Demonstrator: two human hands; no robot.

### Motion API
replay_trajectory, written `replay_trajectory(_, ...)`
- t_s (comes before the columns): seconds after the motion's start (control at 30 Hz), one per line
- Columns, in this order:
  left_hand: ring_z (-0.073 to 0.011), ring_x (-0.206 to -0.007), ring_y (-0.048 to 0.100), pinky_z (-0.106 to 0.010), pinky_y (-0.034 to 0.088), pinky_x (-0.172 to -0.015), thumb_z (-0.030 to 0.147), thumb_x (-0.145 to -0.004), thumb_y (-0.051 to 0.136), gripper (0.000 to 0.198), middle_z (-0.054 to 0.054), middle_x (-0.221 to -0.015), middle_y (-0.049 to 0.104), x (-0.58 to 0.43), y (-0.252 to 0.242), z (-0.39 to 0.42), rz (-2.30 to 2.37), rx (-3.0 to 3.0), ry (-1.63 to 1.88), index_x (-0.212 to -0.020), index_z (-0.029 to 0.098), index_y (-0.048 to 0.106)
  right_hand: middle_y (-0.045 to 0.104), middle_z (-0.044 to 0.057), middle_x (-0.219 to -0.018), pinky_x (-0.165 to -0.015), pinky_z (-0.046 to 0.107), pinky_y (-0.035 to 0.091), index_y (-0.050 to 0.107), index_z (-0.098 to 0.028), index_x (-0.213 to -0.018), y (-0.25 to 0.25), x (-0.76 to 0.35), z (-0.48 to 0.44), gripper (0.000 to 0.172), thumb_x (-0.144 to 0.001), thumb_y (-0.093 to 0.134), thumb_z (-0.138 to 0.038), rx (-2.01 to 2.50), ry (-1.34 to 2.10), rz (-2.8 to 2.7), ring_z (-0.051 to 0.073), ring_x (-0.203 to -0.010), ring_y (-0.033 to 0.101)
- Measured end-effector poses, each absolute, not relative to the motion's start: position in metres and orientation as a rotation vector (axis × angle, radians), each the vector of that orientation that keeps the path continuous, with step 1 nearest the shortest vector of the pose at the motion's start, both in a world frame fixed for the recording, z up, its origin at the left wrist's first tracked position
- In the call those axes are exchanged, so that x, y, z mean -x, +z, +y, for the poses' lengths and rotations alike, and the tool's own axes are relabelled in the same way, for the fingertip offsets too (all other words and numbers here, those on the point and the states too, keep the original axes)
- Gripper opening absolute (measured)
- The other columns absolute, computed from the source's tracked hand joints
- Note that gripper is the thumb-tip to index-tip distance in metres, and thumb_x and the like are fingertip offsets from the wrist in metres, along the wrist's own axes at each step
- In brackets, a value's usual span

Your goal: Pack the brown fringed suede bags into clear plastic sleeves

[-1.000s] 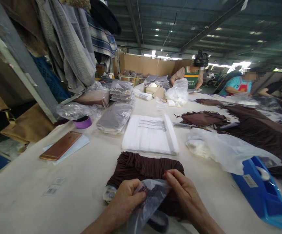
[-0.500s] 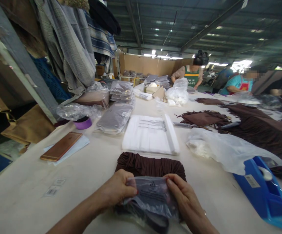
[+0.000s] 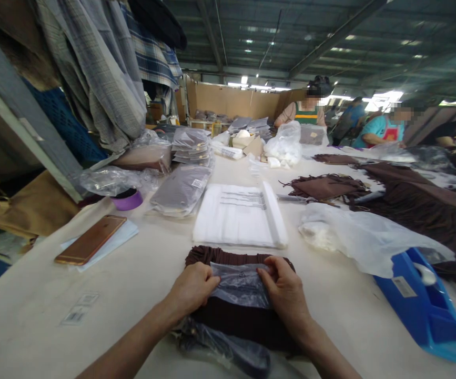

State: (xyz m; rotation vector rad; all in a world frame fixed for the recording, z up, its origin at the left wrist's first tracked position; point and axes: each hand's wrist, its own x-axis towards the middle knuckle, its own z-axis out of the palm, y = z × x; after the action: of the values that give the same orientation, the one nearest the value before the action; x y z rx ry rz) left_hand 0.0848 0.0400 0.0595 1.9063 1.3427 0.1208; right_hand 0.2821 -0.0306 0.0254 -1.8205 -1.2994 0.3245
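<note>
A clear plastic bag (image 3: 240, 284) with small print stretches between my two hands, over a dark brown fringed item (image 3: 247, 321) at the table's near edge. My left hand (image 3: 198, 284) pinches the bag's left side. On its right side, my right hand (image 3: 285, 281) grips the film between thumb and fingers. Below them lies more crumpled clear plastic (image 3: 223, 347) with a dark strip inside. Just beyond the brown item is a stack of white printed bags (image 3: 237, 216).
A phone (image 3: 91, 239) on pale paper and a purple tape roll (image 3: 127, 200) are at left. Bagged grey items (image 3: 180, 189) stand behind. A blue tape dispenser (image 3: 425, 300) and brown fringed pieces (image 3: 326, 187) lie right. People (image 3: 304, 113) work across the table.
Both hands have moved the bag's printed part forward, uncovering more of the brown item beneath. The person across the table now has a bagged item upright in front of them.
</note>
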Motion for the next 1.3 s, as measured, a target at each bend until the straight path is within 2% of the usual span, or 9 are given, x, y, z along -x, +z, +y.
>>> replay_trajectory(0.17, -0.0248, -0.077, 0.058, -0.034, 0.043, -0.069, 0.018, -0.081, 0.051, 0.006, -0.008, -0.077, 0.06, -0.087, 0.069, 0.02, 1.527, -2.44, 0.273, -0.079, 0.016, 0.057, 0.059, 0.005, -0.075, -0.068, 0.032, 0.046, 0.056, -0.018, -0.083, 0.014, -0.279, -0.026, 0.016, -0.074, 0.048, -0.028, 1.793, 0.238, -1.385, 0.018, -0.069, 0.055)
replay_trajectory(0.33, -0.0243, -0.108, 0.054, -0.037, 0.046, -0.093, 0.011, -0.089, 0.042, 0.026, -0.013, -0.112, 0.061, -0.104, 0.04, 0.02, 0.596, -3.029, 0.55, -0.112, 0.011, 0.054, 0.061, 0.006, -0.08, -0.069, 0.033, 0.047, 0.057, -0.018, -0.09, 0.007, -0.283, -0.025, 0.018, -0.077, 0.048, -0.027, 1.81, 0.17, -1.443, 0.018, -0.071, 0.057)
replay_trajectory(0.47, -0.0303, -0.129, 0.034, -0.049, 0.039, -0.101, 0.021, -0.087, 0.052, 0.05, -0.017, -0.139, 0.038, -0.11, 0.013, 0.03, 0.698, -2.964, 0.265, -0.132, 0.009, 0.036, 0.06, 0.005, -0.078, -0.064, 0.032, 0.046, 0.058, -0.018, -0.089, 0.013, -0.296, -0.03, 0.016, -0.078, 0.048, -0.021, 2.028, 0.077, -1.456, 0.018, -0.067, 0.058)
replay_trajectory(0.6, -0.0271, -0.133, 0.026, -0.049, 0.034, -0.105, 0.021, -0.089, 0.049, 0.052, -0.014, -0.143, 0.03, -0.106, 0.009, 0.031, 0.709, -2.926, 0.171, -0.137, 0.012, 0.03, 0.062, 0.008, -0.089, -0.065, 0.032, 0.047, 0.06, -0.017, -0.097, 0.031, -0.294, -0.042, 0.024, -0.084, 0.04, -0.017, 2.002, -0.185, -1.495, 0.019, -0.075, 0.061)
replay_trajectory(0.77, -0.0258, -0.133, 0.024, -0.048, 0.032, -0.106, 0.022, -0.09, 0.046, 0.053, -0.013, -0.144, 0.027, -0.105, 0.013, 0.029, 0.75, -2.899, 0.13, -0.138, 0.013, 0.026, 0.057, 0.012, -0.125, -0.102, 0.046, 0.034, 0.049, -0.013, -0.126, 0.017, -0.277, -0.05, 0.038, -0.09, 0.043, -0.025, 1.675, -0.324, -2.11, 0.025, -0.119, 0.048)
replay_trajectory(0.9, -0.0244, -0.135, 0.018, -0.047, 0.028, -0.108, 0.027, -0.092, 0.043, 0.052, -0.011, -0.147, 0.02, -0.105, 0.014, 0.03, 0.733, -2.839, 0.067, -0.14, 0.016, 0.024, 0.039, 0.015, -0.139, -0.103, 0.054, 0.032, 0.038, -0.01, -0.135, -0.012, -0.282, -0.053, 0.056, -0.091, 0.037, -0.045, 1.883, -0.179, -2.179, 0.028, -0.13, 0.036)
replay_trajectory(1.07, -0.0234, -0.136, 0.016, -0.047, 0.026, -0.108, 0.026, -0.092, 0.042, 0.053, -0.01, -0.147, 0.019, -0.104, 0.014, 0.032, 0.771, -2.75, 0.057, -0.14, 0.02, 0.023, 0.03, 0.011, -0.145, -0.108, 0.053, 0.027, 0.033, -0.015, -0.138, -0.011, -0.288, -0.055, 0.058, -0.091, 0.032, -0.049, 1.937, 0.067, -2.135, 0.025, -0.135, 0.026)
replay_trajectory(1.17, -0.0239, -0.135, 0.018, -0.047, 0.028, -0.108, 0.026, -0.09, 0.046, 0.054, -0.009, -0.147, 0.021, -0.104, 0.014, 0.033, 0.753, -2.726, 0.093, -0.14, 0.021, 0.024, 0.034, 0.01, -0.143, -0.107, 0.052, 0.028, 0.033, -0.016, -0.138, 0.003, -0.288, -0.053, 0.058, -0.091, 0.033, -0.049, 1.937, 0.232, -2.074, 0.025, -0.132, 0.032)
replay_trajectory(1.3, -0.0255, -0.134, 0.022, -0.048, 0.03, -0.107, 0.025, -0.089, 0.05, 0.056, -0.011, -0.146, 0.024, -0.104, 0.013, 0.032, 0.749, -2.768, 0.156, -0.139, 0.021, 0.027, 0.062, 0.01, -0.118, -0.09, 0.04, 0.044, 0.041, -0.017, -0.134, 0.027, -0.299, -0.039, 0.047, -0.093, 0.035, -0.037, 1.972, 0.092, -1.824, 0.022, -0.105, 0.057)
